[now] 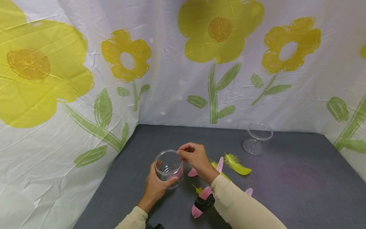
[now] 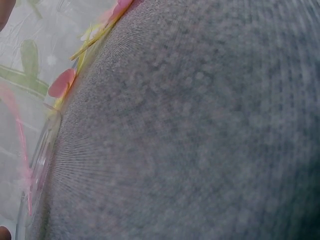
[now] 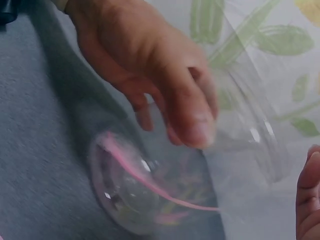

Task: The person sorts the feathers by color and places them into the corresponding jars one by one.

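A clear glass jar (image 1: 168, 174) is gripped round its side by my left hand (image 1: 155, 184), thumb in front. Inside it, a pink feather (image 1: 179, 172) leans along the wall. The right wrist view shows this feather (image 3: 145, 182) lengthwise in the jar, its thin quill toward the mouth. Behind it are blurred pink and yellow bits. My right hand (image 1: 197, 159) is at the jar's right rim, fingers bent and thumb close to them. Its fingertips (image 3: 309, 192) appear at the right wrist view's edge, apart from the feather, with nothing visible held.
Loose feathers lie right of the jar: a yellow feather (image 1: 238, 166), a pink feather (image 1: 196, 211) near my right wrist and several others, partly behind my forearm. A footed clear glass bowl (image 1: 258, 138) stands at the back right of the grey table (image 1: 303, 203). Flower-print cloth (image 1: 168, 95) surrounds it.
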Demonstrator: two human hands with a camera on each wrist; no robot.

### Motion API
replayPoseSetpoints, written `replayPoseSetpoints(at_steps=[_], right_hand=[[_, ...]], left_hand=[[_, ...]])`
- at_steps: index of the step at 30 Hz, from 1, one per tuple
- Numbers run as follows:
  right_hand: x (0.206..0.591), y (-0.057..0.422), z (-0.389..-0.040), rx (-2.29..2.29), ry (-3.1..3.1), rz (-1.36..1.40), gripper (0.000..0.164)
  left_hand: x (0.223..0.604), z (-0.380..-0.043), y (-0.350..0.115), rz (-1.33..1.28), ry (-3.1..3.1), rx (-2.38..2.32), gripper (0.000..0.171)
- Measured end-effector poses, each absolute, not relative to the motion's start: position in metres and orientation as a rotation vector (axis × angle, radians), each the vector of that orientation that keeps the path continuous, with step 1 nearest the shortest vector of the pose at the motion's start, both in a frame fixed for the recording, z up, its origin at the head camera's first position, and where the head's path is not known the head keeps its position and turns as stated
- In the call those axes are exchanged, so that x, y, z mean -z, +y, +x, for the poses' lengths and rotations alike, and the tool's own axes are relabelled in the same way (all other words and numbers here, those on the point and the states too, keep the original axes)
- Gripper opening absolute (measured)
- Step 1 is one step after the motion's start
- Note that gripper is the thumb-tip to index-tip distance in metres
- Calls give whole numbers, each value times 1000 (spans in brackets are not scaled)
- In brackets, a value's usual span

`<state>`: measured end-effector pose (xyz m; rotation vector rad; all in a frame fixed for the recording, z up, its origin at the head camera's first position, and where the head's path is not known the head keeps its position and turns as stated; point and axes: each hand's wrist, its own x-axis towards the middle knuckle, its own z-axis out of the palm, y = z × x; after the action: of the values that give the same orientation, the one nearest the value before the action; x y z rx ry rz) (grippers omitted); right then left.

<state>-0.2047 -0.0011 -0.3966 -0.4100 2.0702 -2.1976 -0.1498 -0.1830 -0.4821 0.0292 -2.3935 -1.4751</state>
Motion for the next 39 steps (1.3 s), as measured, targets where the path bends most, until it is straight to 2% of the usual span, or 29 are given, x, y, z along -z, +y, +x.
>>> replayPoseSetpoints(at_steps=[10,17,20,27,33,39], right_hand=[[373,42,-220,2318,2043,-489,21],[369,86,-233,2379,2050,-417,34],[372,105,-239,2390,2062,-367,36],[394,136,-248,2261,2182,-216,28],[418,148,-253,2167,2236,-89,26],[435,151,-257,2131,2244,-81,25]], left_hand=[[482,-151,-183,31,-2378,1477,101],[481,-149,-184,52,-2405,1472,100],[481,-148,-183,57,-2420,1464,100],[481,-149,-184,61,-2402,1482,101],[481,-148,-183,62,-2408,1490,102],[480,-148,-182,72,-2412,1511,104]])
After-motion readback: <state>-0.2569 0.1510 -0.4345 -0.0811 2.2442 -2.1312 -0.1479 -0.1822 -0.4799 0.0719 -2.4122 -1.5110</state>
